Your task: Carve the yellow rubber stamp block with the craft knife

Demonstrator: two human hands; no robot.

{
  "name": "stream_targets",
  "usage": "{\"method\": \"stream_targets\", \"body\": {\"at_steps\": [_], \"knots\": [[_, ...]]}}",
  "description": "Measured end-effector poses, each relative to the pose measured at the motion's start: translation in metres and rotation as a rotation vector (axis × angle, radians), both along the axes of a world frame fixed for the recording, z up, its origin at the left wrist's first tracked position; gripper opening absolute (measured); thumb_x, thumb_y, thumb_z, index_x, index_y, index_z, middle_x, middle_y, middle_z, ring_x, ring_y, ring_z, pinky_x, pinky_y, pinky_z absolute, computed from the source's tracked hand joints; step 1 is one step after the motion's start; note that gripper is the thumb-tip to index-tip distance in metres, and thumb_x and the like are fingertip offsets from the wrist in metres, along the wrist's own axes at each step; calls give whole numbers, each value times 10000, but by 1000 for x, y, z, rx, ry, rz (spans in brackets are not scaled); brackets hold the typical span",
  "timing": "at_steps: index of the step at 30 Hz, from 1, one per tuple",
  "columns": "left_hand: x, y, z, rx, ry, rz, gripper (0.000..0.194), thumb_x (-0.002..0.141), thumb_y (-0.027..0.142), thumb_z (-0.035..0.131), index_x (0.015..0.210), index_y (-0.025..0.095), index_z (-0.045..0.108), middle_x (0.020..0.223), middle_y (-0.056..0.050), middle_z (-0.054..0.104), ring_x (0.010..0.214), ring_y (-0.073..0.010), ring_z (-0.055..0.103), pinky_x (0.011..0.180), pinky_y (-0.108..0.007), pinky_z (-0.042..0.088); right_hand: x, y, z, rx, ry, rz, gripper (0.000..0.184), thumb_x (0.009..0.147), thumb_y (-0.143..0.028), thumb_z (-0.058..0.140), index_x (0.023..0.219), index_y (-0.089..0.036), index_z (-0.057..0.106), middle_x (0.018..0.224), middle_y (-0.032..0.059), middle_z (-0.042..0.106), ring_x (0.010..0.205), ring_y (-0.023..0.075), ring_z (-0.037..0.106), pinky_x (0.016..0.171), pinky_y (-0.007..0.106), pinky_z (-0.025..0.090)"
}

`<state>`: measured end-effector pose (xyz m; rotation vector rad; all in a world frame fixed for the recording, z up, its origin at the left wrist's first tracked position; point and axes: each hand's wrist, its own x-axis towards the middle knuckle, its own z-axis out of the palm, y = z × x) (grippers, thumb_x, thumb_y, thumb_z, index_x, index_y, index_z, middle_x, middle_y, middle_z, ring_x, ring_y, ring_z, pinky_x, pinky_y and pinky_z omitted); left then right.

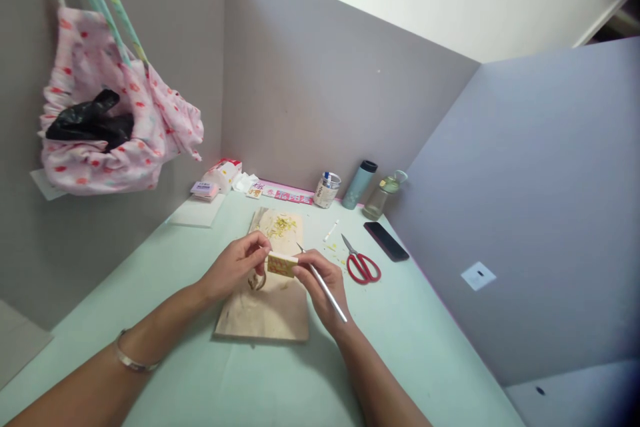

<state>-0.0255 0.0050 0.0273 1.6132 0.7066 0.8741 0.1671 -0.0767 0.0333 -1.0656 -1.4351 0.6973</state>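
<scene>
Above a wooden board (pixel 265 320), both hands hold a small yellow block (pixel 282 266) with reddish marks on its face and a pale upper edge. My left hand (pixel 245 259) pinches the left end of the block between closed fingers. My right hand (pixel 323 283) grips the block's right end and also keeps a slim silver craft knife (pixel 327 293) between its fingers, its pointed tip up and to the left. Beneath the left fingers, a curled brownish strip (pixel 257 280) shows on the board. Yellow shavings (pixel 283 225) lie at the board's far end.
Red-handled scissors (pixel 361 265), a phone (pixel 386 241) and a white stick (pixel 331 230) lie to the right. Behind stand a can (pixel 327 191), a tumbler (pixel 360 185) and a bottle (pixel 383 195). A pink cloth bag (pixel 115 167) hangs at left.
</scene>
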Motion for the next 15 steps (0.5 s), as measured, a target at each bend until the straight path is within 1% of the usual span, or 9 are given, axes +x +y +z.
{"method": "stream_targets", "body": {"at_steps": [6, 10, 15], "knots": [[0, 1, -2, 7, 3, 0, 289, 920, 482, 556, 886, 195, 555, 626, 25, 591, 575, -147, 550, 571, -254, 446, 0, -1, 1, -21, 10, -15, 57, 838, -268, 705, 840, -213, 722, 807, 15, 644, 724, 171, 537, 683, 291, 404], [0, 2, -3, 17, -4, 7, 274, 918, 463, 577, 887, 191, 569, 635, 27, 586, 589, -139, 549, 592, -246, 438, 1, 0, 3, -83, 62, -33, 107, 846, -315, 705, 837, -209, 707, 754, 4, 617, 686, 163, 517, 655, 282, 400], [0, 2, -4, 0, -5, 13, 254, 885, 440, 626, 916, 190, 592, 639, 30, 573, 577, -139, 561, 562, -240, 430, 3, 2, 3, -141, 120, -54, 178, 849, -370, 688, 795, -200, 689, 694, -7, 586, 677, 165, 519, 658, 277, 417]]}}
